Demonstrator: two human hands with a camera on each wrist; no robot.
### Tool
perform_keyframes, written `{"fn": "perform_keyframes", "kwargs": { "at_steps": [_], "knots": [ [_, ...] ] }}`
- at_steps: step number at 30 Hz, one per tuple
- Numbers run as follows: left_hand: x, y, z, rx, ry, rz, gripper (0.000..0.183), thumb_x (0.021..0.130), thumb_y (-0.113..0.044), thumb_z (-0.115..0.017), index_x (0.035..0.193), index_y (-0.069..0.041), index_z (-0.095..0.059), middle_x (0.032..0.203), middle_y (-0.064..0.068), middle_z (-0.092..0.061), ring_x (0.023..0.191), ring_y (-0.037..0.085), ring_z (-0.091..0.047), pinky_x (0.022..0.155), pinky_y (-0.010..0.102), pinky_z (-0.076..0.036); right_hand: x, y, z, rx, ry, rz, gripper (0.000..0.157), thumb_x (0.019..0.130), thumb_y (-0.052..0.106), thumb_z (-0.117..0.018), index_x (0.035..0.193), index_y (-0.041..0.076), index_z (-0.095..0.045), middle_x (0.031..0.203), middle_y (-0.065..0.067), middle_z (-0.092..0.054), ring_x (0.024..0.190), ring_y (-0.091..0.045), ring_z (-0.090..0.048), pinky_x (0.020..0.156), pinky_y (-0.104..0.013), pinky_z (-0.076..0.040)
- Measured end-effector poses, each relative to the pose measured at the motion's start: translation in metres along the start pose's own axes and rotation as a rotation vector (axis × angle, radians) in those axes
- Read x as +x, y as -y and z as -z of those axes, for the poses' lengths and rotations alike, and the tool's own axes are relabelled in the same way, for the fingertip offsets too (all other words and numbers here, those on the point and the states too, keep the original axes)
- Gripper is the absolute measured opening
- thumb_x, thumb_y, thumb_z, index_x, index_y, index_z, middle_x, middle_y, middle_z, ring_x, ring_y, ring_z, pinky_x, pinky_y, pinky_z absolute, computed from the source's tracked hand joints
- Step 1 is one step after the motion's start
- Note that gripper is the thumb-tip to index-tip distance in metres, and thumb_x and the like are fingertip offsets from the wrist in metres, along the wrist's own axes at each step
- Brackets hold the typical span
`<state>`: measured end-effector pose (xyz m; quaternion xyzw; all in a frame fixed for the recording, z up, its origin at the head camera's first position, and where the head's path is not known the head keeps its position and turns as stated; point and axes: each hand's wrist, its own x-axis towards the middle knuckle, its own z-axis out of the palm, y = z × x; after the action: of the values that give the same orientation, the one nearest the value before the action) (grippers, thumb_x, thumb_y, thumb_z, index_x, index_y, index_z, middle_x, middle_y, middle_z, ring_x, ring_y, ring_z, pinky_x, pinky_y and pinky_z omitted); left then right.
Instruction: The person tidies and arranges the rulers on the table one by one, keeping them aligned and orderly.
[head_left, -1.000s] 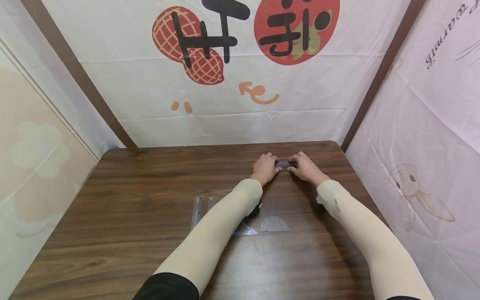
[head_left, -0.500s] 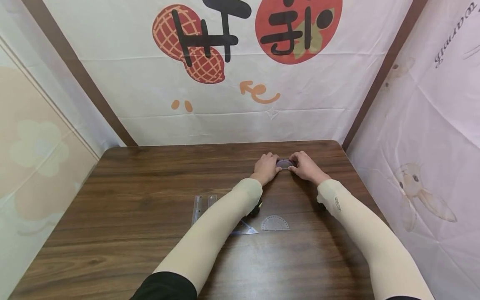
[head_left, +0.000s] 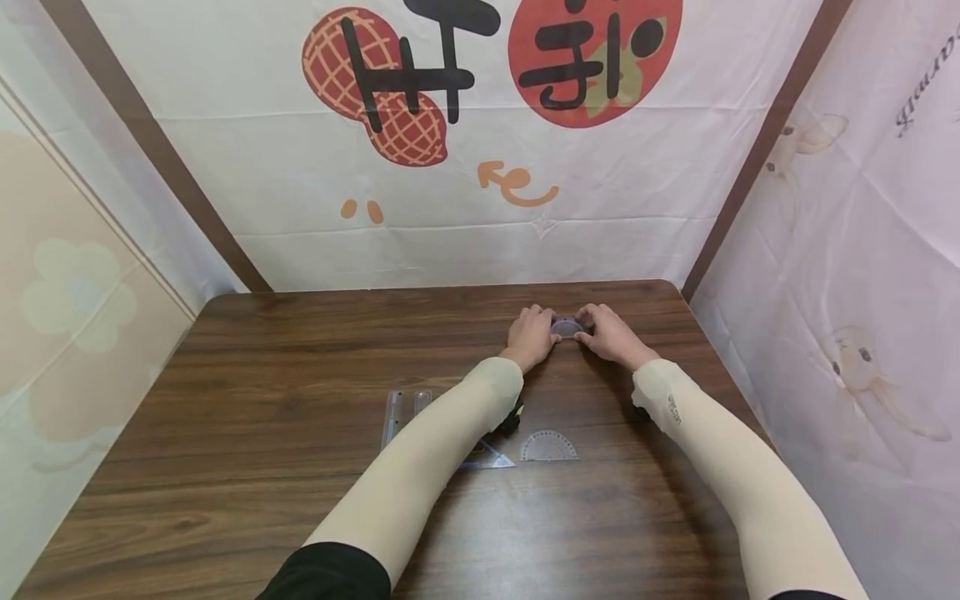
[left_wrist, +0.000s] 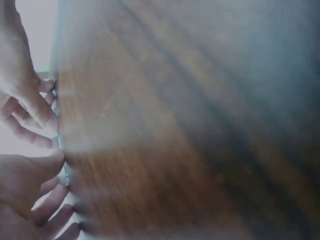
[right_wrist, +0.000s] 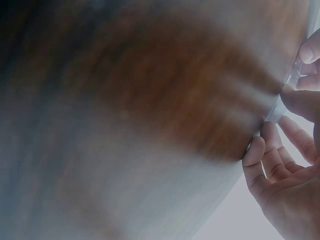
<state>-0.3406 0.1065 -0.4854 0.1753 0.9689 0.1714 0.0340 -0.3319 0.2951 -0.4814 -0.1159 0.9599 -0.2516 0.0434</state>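
Near the back edge of the table, a clear half-round protractor (head_left: 567, 327) is held between both hands. My left hand (head_left: 529, 337) pinches its left end, thumb toward me. On the other end, my right hand (head_left: 611, 337) pinches it between thumb and fingers. In the left wrist view, the left hand (left_wrist: 22, 195) is below and the right hand (left_wrist: 22, 75) above, along the table edge. The right wrist view has the right hand (right_wrist: 292, 187) with fingertips at a clear strip of the protractor (right_wrist: 275, 111). Its ends are partly hidden by the fingers.
A second clear protractor (head_left: 550, 447) lies on the wooden table (head_left: 247, 400). Left of it are a clear set square (head_left: 492, 457) and a clear ruler (head_left: 392, 417), both partly covered by the left sleeve (head_left: 420, 475). A printed cloth wall (head_left: 450, 258) stands behind the table.
The protractor's half-round face looks paler and shows more than one second ago. Both hands stay nearly in place. The printed cloth on the right side has shifted.
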Motion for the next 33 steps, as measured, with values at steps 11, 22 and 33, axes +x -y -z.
{"fn": "perform_keyframes", "kwargs": {
  "at_steps": [11, 22, 33],
  "knots": [
    [-0.004, 0.003, 0.0, 0.037, -0.039, -0.015, 0.046, 0.105, -0.036, -0.072, 0.146, -0.015, -0.066, 0.138, 0.009, -0.064, 0.125, 0.027, -0.059, 0.109, 0.041, -0.049, -0.001, 0.002, -0.004, -0.007, 0.016, 0.001, 0.041, 0.107, 0.017, -0.069, 0.142, -0.001, -0.057, 0.13, -0.025, -0.058, 0.121, -0.039, -0.059, 0.103, -0.055, -0.05],
    [-0.005, 0.006, 0.006, 0.162, -0.064, -0.05, 0.045, 0.107, -0.04, -0.069, 0.144, -0.016, -0.067, 0.137, 0.007, -0.066, 0.125, 0.026, -0.059, 0.107, 0.041, -0.05, 0.002, 0.005, -0.002, -0.017, 0.031, 0.01, 0.047, 0.105, 0.014, -0.071, 0.146, -0.006, -0.059, 0.129, -0.026, -0.059, 0.119, -0.039, -0.059, 0.104, -0.054, -0.05],
    [-0.011, 0.006, 0.012, 0.16, -0.062, -0.056, 0.043, 0.107, -0.039, -0.068, 0.143, -0.017, -0.068, 0.136, 0.006, -0.066, 0.125, 0.025, -0.059, 0.108, 0.041, -0.049, -0.006, 0.01, 0.0, -0.037, -0.003, 0.015, 0.044, 0.102, 0.017, -0.075, 0.139, -0.005, -0.067, 0.121, -0.021, -0.063, 0.105, -0.032, -0.06, 0.093, -0.049, -0.051]
  ]
}}
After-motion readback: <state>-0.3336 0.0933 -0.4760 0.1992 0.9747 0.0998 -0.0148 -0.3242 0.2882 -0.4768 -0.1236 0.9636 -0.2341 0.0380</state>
